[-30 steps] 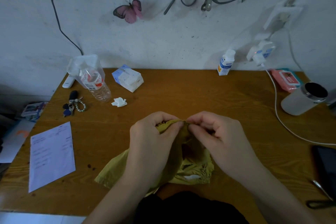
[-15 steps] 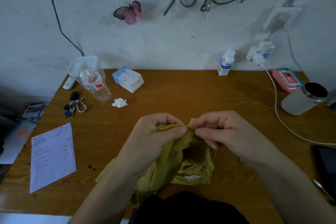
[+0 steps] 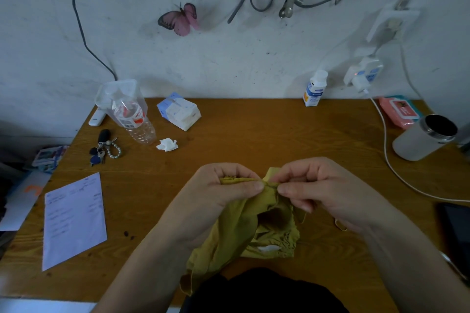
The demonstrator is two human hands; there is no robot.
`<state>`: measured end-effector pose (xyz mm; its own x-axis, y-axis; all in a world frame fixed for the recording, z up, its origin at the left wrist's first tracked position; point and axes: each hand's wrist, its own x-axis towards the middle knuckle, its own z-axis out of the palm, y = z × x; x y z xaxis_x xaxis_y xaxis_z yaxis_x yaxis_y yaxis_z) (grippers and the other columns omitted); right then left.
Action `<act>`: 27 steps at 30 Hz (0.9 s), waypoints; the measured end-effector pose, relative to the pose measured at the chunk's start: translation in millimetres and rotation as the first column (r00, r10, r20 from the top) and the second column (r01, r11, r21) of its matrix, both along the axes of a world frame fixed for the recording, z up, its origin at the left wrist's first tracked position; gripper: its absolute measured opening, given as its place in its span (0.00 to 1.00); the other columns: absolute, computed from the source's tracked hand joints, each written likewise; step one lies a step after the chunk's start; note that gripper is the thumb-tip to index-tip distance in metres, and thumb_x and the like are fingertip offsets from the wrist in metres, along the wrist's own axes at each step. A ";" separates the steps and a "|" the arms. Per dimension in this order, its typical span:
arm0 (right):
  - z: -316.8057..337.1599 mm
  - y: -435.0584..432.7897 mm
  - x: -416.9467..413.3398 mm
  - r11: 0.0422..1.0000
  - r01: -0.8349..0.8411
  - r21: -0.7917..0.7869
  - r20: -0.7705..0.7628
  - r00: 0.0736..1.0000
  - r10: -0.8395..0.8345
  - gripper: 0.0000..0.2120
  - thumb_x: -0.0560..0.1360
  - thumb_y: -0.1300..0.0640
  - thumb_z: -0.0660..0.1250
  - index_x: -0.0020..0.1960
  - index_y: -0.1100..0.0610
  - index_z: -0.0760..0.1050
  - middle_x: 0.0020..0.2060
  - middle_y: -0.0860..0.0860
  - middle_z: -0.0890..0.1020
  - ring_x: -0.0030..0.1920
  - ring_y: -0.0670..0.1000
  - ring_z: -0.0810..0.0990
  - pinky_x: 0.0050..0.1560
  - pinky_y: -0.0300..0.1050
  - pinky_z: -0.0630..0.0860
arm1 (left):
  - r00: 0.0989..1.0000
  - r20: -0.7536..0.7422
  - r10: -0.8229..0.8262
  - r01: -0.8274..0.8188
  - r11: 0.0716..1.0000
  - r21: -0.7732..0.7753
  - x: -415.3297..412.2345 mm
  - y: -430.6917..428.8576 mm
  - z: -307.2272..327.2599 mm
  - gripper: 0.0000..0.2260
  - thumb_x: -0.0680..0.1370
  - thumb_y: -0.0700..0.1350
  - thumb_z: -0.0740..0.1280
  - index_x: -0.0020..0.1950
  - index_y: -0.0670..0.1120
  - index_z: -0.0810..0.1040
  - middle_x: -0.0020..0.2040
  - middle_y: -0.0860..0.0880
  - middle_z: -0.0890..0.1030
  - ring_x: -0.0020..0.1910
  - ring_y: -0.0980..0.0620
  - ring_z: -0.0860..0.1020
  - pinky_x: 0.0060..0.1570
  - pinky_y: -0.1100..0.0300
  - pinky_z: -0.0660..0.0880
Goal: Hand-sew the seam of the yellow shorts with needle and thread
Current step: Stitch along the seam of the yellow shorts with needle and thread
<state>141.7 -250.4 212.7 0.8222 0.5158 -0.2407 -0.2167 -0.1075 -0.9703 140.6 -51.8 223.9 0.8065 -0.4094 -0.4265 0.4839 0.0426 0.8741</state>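
Two hands pinch a seam of yellow shorts [image 3: 244,226] near the table's [image 3: 254,134] front edge.
Left hand [image 3: 223,193] and right hand [image 3: 312,185] fingers clamp the fold; needle unseen; keeping fabric taut should steady stitches.

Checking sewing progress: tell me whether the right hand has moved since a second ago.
Yes. The right hand has shifted right, toward the white cable, still pinching the yellow shorts.
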 end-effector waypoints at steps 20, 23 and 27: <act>-6.5 4.5 -7.6 0.999 0.041 0.018 0.090 0.995 -0.043 0.07 0.72 0.56 0.64 0.37 0.49 0.79 0.24 0.48 0.71 0.25 0.44 0.67 0.30 0.33 0.65 | 0.969 -0.245 -0.039 -0.006 0.984 -0.177 3.1 -1.7 -15.7 0.03 0.67 0.37 0.72 0.39 0.41 0.84 0.35 0.43 0.84 0.33 0.50 0.82 0.38 0.58 0.81; -7.6 6.6 -9.8 0.995 0.086 -0.056 0.194 0.978 -0.074 0.07 0.72 0.54 0.63 0.37 0.48 0.77 0.23 0.47 0.72 0.26 0.44 0.68 0.31 0.32 0.65 | 0.977 -0.211 -0.005 -0.023 0.991 -0.130 4.5 -2.6 -17.0 0.06 0.64 0.39 0.73 0.39 0.40 0.84 0.35 0.43 0.84 0.33 0.50 0.82 0.37 0.59 0.80; -10.5 11.2 -12.1 0.983 0.146 -0.116 0.301 0.948 -0.105 0.06 0.73 0.53 0.64 0.38 0.48 0.76 0.25 0.47 0.74 0.27 0.44 0.70 0.32 0.33 0.67 | 0.986 -0.163 0.019 -0.037 0.994 -0.104 4.7 -2.2 -16.3 0.06 0.64 0.39 0.73 0.39 0.40 0.85 0.34 0.43 0.84 0.32 0.50 0.82 0.35 0.60 0.80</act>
